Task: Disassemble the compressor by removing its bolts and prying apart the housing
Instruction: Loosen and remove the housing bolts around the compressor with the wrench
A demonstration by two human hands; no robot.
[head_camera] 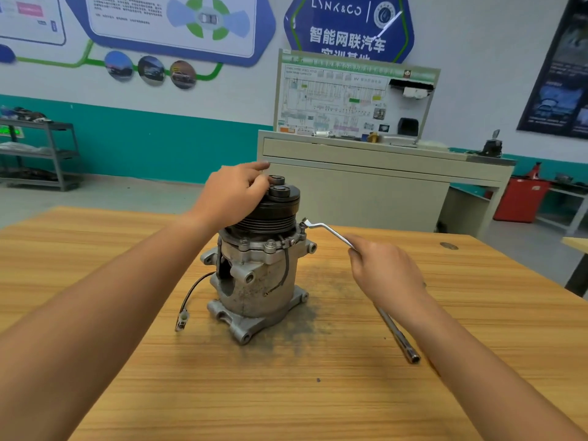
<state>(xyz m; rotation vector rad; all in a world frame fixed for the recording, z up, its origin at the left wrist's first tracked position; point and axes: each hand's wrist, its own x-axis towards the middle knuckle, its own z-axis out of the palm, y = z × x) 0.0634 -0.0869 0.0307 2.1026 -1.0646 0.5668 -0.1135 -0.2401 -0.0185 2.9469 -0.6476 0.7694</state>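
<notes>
The right grip [386, 272] is closed around the handle of a bent silver wrench [331, 232], fingers curled about the shaft. From this grip the wrench runs away and to the left, and its ring end sits on a bolt [302, 225] at the upper flange of the compressor [257, 281], on the side of the flange nearest this grip.

The compressor stands upright on the desk [286, 393], just left of the right grip, with its long axis vertical. The handle therefore lies roughly level and would likely swing in a flat arc around the bolt.

The left grip [232, 195], farther left and higher, is curled over the top of the black pulley [273, 214] crowning the compressor — apparently bracing it. The right grip is the one nearer the bolt.

On the person's side of the right grip the desk offers open room for a swing. A metal bar [399, 335] lies on the desk under the right forearm; whether it joins the wrench cannot be told. Beyond the grip the desk's far edge is near, and a pale cabinet [366, 186] stands well apart behind it.

On the compressor's far side from the right grip, a black wire [183, 316] with a small connector trails across the desk. Dark grit [305, 316] lies around the base.

The work looks early — other flange bolts appear in place and the housing is unsplit.
</notes>
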